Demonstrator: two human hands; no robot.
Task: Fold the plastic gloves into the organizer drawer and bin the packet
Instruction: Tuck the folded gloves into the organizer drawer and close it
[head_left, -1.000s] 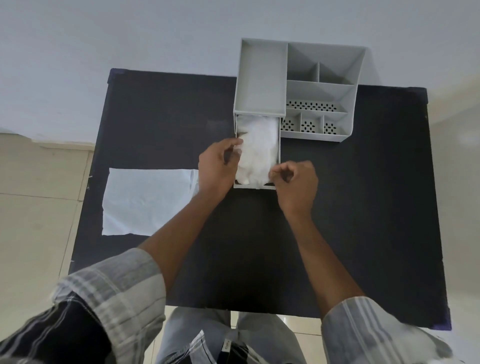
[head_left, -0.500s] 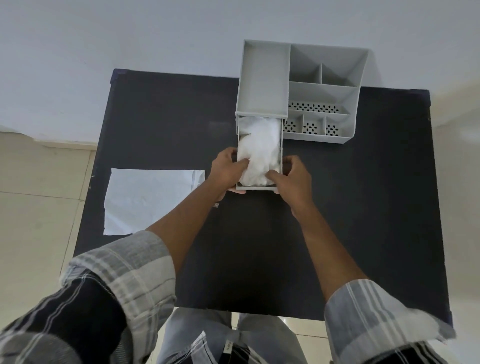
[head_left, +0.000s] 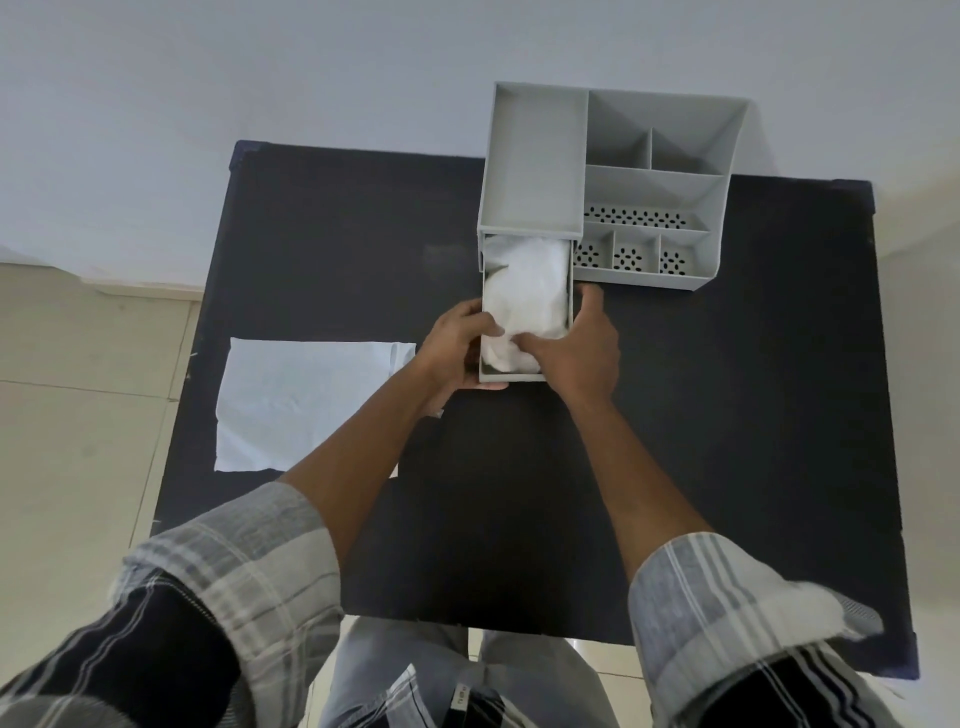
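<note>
Both hands are at the drawer (head_left: 511, 375), which is pulled out from the grey organizer (head_left: 613, 182) at the desk's (head_left: 727, 415) far edge. The left hand (head_left: 457, 348) grips the drawer's left wall and front corner, thumb curled over the rim. The right hand (head_left: 576, 353) is curled round the right wall, thumb pressing down on the white plastic gloves (head_left: 524, 291) bunched inside. The flat white packet (head_left: 306, 405) lies near the desk's left edge, just beside the left wrist.
</note>
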